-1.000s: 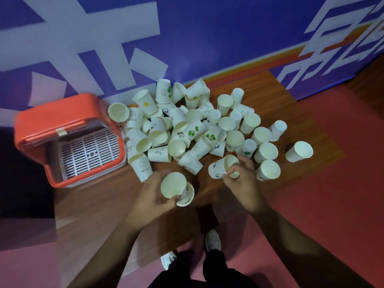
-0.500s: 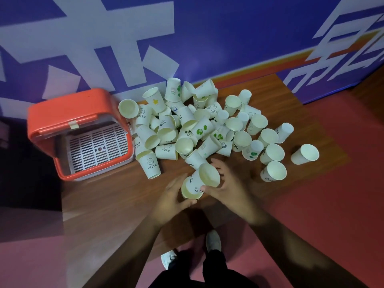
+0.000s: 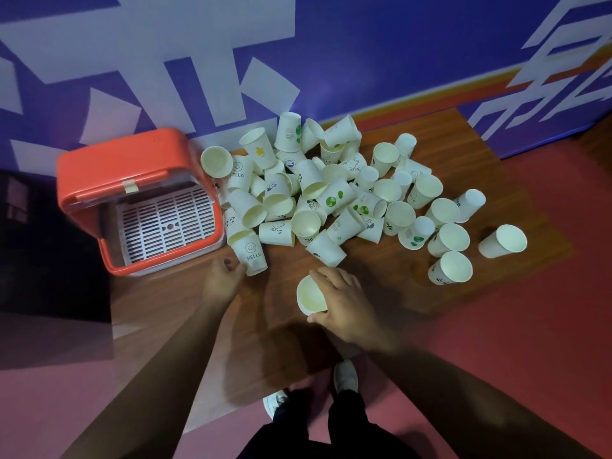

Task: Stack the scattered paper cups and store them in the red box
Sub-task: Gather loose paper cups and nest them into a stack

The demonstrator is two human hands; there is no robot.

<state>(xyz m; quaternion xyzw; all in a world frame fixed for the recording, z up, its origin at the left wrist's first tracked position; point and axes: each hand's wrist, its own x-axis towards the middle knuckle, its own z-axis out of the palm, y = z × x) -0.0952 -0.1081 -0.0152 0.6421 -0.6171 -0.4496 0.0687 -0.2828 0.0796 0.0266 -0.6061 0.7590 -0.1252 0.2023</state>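
Left hand (image 3: 222, 279) released cup stack (image 3: 309, 296), right hand (image 3: 342, 301) holds

A wooden table (image 3: 414, 293) stands against a blue wall (image 3: 381, 44) with white shapes, on a red floor (image 3: 530, 342).

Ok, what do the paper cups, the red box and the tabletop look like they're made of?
The paper cups look like thin matte paper, white with printed motifs. The red box seems smooth moulded plastic, judging by its even colour and rounded corners. The tabletop shows brown wood grain, possibly laminate.
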